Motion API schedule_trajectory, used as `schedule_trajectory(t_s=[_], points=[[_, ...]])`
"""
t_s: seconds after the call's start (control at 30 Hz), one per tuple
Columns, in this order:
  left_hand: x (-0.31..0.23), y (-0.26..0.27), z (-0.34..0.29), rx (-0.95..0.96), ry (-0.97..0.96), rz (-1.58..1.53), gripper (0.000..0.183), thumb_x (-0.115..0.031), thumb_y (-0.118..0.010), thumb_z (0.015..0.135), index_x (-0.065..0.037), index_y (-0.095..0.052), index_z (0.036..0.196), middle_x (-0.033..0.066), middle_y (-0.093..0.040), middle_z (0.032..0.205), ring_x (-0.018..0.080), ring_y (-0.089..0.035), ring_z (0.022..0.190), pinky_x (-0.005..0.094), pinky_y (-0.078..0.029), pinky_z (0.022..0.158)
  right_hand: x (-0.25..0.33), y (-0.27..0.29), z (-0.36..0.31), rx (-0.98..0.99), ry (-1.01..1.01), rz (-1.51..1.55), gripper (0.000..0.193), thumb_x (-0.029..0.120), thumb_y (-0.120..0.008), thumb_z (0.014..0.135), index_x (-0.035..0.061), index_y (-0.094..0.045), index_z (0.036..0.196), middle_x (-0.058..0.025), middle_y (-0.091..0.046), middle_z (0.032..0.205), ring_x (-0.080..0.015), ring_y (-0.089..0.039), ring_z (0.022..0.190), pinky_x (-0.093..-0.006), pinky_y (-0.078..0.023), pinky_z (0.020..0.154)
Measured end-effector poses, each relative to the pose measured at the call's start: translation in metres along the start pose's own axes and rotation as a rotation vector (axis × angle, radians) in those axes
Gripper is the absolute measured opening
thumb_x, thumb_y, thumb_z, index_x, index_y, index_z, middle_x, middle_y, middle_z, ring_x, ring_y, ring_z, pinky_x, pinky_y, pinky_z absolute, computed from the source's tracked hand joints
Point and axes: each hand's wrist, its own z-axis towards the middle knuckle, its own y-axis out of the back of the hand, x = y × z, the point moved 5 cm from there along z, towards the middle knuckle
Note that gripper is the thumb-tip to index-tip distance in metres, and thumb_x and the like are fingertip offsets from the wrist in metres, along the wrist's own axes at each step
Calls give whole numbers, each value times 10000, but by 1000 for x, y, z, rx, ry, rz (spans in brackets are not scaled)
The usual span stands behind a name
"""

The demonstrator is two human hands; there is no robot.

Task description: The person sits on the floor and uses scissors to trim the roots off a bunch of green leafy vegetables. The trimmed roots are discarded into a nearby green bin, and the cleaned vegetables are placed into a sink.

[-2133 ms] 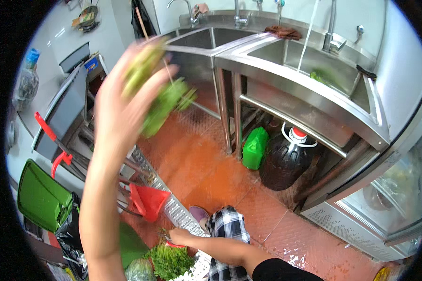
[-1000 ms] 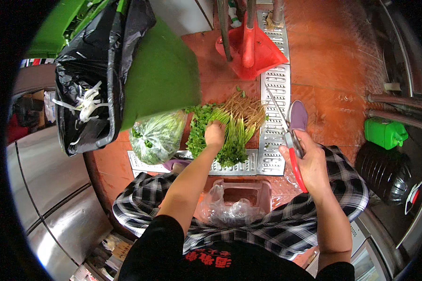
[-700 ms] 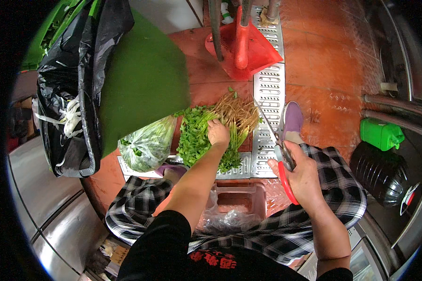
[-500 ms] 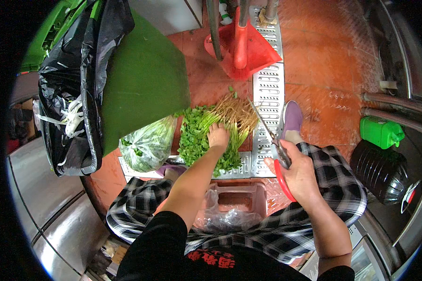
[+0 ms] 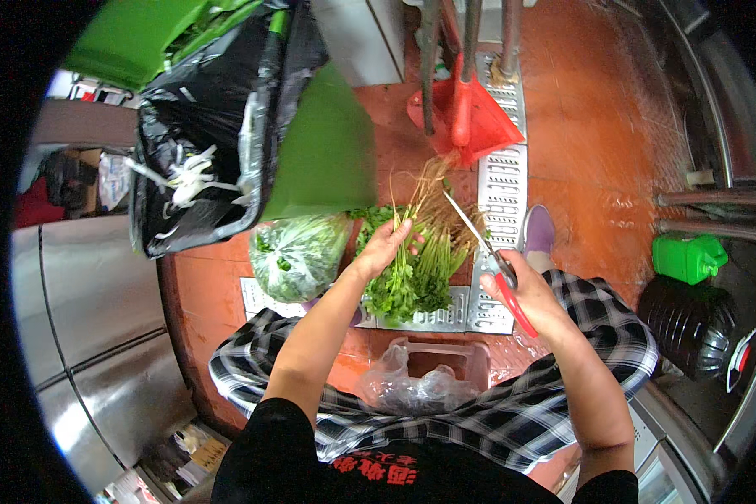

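My left hand [image 5: 382, 252] is closed on a small bunch of leafy green stems [image 5: 404, 270]. Its thin brown roots stick up past my fingers and the leaves hang below. Under and beside it on the floor lies a larger pile of the same greens [image 5: 437, 270], roots at the far end, leaves toward me. In my right hand [image 5: 529, 292] is a pair of scissors [image 5: 510, 302] with red handles. The blades point up and left, toward the roots of the pile, and look nearly closed. A clear plastic bag of greens [image 5: 301, 256] stands left of the pile.
At left a green bin [image 5: 332, 143] lined with a black bag [image 5: 197, 109] holds white scraps. A red dustpan [image 5: 491, 126] lies ahead beside the metal drain grate [image 5: 502, 193]. Between my legs sits a plastic container [image 5: 475, 361] with a clear bag. A green jug [image 5: 685, 258] is at right.
My left hand has risen from the pile, now with a small bunch of stems in it. The scissors stay in my right hand. The whole view has shifted.
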Motion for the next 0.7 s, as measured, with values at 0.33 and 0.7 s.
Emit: schedule_trajectory(t_s=[0.33,0.7], points=[[-90,-17,-78,-20,-186,-199,109,-118,-596,890,-64,-530,957,72,-630,813,134,-578,669,254,-478,613,17,-28,-23,177,147,-62,744,592,-619,776,6,-491,1217,-185,-611,1025,-265,-583,972,-348,-439,842],[-117,-34,-100,-1,1,-73,199,-229,-648,857,-78,-572,961,56,-641,771,92,-539,594,193,-437,521,-5,-20,-25,223,204,59,710,566,-644,777,6,-538,1201,-157,-634,1013,-219,-593,942,-319,-451,829]])
